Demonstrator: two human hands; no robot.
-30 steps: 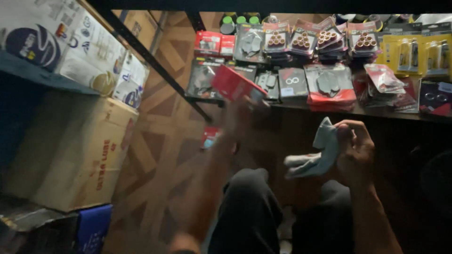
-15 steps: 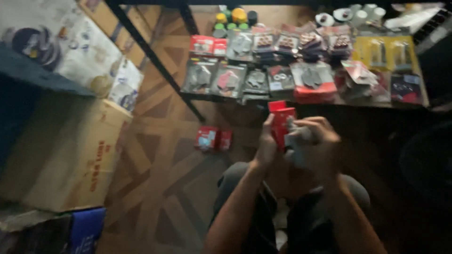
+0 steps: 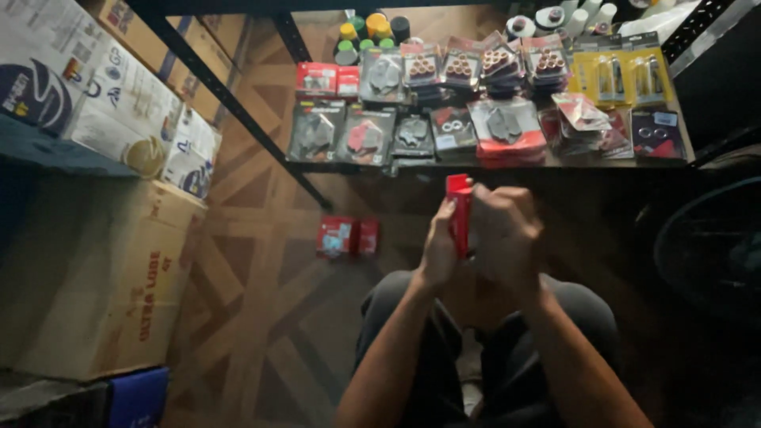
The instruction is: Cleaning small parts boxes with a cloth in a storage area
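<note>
Both hands meet above the seated person's knees: the left hand (image 3: 441, 250) and the right hand (image 3: 505, 230) are pressed around a small red box (image 3: 458, 212), which stands upright between them, long axis vertical, top end poking above the fingers. Below lies a wooden parquet floor (image 3: 261, 317). Two red packets (image 3: 347, 236) lie on it just ahead. Further out, a low shelf (image 3: 555, 162) carries rows of blister packs, red, grey and yellow. To the left stands a brown carton (image 3: 95, 277).

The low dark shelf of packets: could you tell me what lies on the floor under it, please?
Under the low dark shelf, two small red packets lie on the wooden floor. Farther right, both hands and deep shadow cover the floor.
</note>
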